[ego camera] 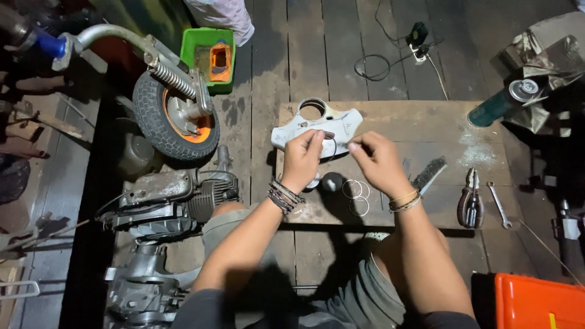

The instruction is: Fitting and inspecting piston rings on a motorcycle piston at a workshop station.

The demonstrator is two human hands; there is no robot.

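Observation:
My left hand (303, 159) and my right hand (378, 161) are raised over a wooden board (426, 125) on the floor. Between their fingertips they pinch a thin dark wire ring (333, 145). Just behind the hands lies a white plastic scooter cover (291, 130) with a round hole. Under the hands on the board sit a small black knob (332, 181) and three thin metal rings (356, 195).
A wire brush (429, 175), pliers (470, 200) and a small wrench (499, 205) lie on the board's right side. A scooter wheel with fork (175, 113) and an engine block (167, 204) stand at left. A green tub (207, 58), a spray can (501, 103), an orange box (536, 301).

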